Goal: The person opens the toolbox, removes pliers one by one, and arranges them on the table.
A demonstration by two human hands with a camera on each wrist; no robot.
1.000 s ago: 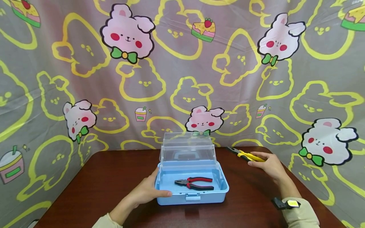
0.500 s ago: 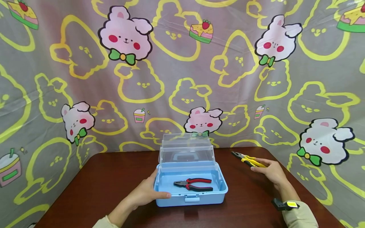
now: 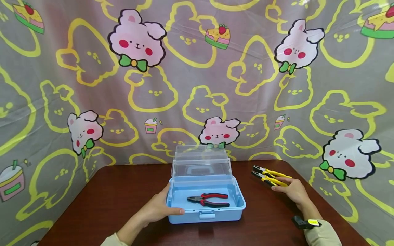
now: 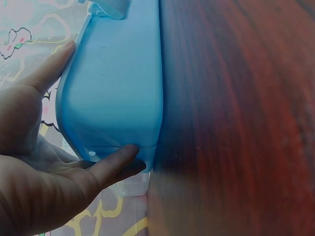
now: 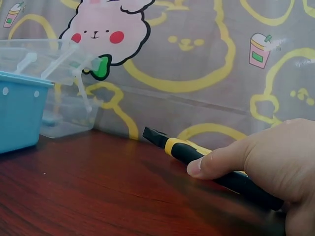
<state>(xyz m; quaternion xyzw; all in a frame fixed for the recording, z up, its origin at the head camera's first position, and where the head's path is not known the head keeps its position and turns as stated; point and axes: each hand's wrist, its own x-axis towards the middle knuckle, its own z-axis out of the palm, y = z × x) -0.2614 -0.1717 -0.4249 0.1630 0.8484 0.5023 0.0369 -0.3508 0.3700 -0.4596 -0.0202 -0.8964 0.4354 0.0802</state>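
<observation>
On the table stands a light blue toolbox [image 3: 207, 216] with its clear lid [image 3: 201, 165] raised. Red-and-black pliers [image 3: 212, 195] lie inside it. My left hand [image 3: 157, 206] holds the box at its left front corner; the left wrist view has the thumb at the rim and fingers against the blue wall [image 4: 115, 83]. To the right of the box, my right hand [image 3: 292, 191] grips yellow-and-black pliers [image 3: 267, 179] by the handles, low over or on the tabletop. Just behind these, a second pair of yellow-and-black pliers [image 3: 276, 172] lies on the table.
The dark reddish-brown tabletop [image 3: 123, 191] reaches back to a patterned cloth [image 3: 172, 85] that hangs behind and at both sides. A small black device [image 3: 303, 222] sits on the right wrist by the sleeve.
My right hand has come down and slightly nearer with the yellow-and-black pliers. The second yellow-and-black pair shows separately behind it now. The left hand and the toolbox stay in place.
</observation>
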